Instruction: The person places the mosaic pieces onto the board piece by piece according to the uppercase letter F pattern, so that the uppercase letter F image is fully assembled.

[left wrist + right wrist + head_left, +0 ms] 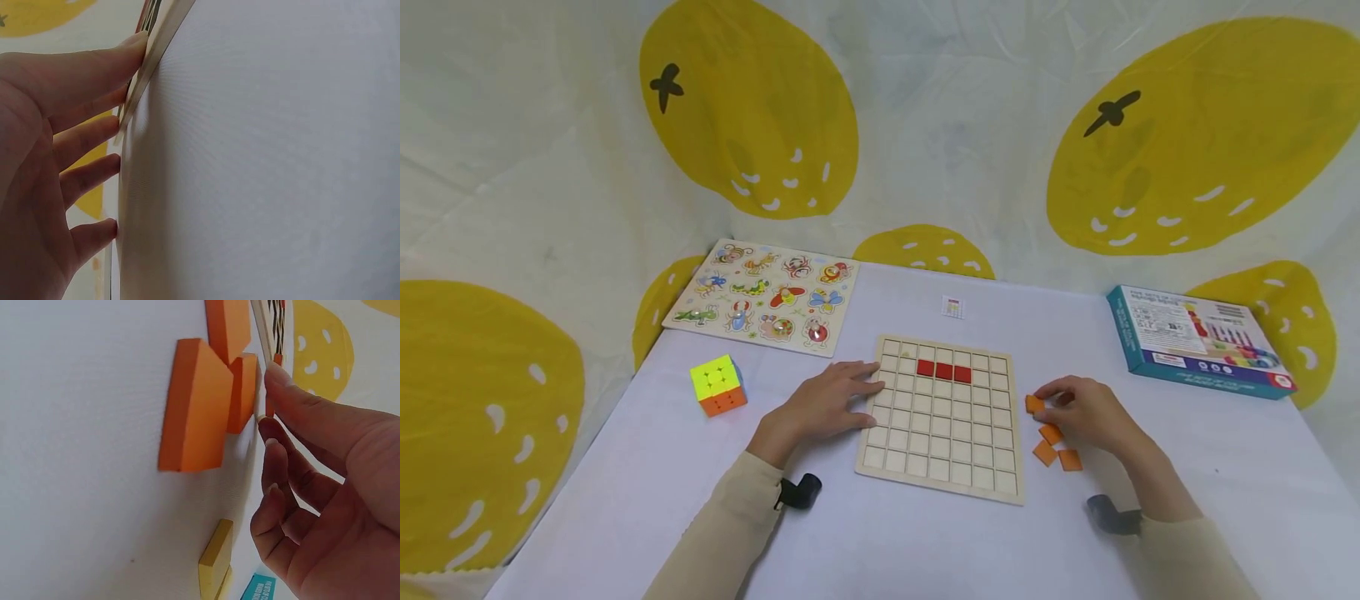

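Note:
A wooden grid board (940, 487) lies on the table, with a row of 3 red square tiles (944, 371) set in its upper part. My left hand (823, 404) rests at the board's left edge, fingers spread and touching the rim (150, 75). Just off the board's right edge, my right hand (1090, 412) pinches an orange square tile (1034, 404) between thumb and forefinger. Several more orange tiles (1070, 460) lie loose below that hand. Yellow tiles (215, 559) show in the right wrist view; the hand hides them from the head view.
At the back left lies an insect picture puzzle (760, 300), with a puzzle cube (718, 385) in front of it. A small printed card (953, 307) sits behind the board. Far right stands a teal toy box (1202, 342). A lemon-patterned cloth (955, 150) hangs behind.

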The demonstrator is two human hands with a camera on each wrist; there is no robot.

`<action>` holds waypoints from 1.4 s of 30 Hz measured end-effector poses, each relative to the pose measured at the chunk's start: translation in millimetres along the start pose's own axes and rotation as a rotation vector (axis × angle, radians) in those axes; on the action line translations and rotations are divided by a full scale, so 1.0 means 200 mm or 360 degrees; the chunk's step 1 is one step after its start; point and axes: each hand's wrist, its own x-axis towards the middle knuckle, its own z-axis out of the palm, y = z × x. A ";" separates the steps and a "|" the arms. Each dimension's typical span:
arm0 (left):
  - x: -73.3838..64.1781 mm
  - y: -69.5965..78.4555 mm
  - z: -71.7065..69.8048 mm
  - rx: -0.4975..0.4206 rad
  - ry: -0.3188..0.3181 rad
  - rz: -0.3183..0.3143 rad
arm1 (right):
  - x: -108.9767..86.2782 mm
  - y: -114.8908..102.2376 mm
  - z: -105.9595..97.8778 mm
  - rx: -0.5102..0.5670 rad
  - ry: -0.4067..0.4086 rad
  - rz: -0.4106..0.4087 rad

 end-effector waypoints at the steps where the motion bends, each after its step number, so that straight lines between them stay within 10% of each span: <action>1: 0.00 0.00 0.00 0.0002 -0.0002 -0.0007 | 0.00 0.00 -0.01 0.0014 0.0001 0.0010; 18: 0.00 -0.01 0.01 -0.0002 -0.0003 0.0000 | -0.01 -0.18 -0.08 0.0140 0.0307 -0.0195; 42: 0.00 -0.01 0.01 -0.0010 -0.0002 -0.0025 | 0.10 -0.42 0.09 0.0221 0.0193 -0.0386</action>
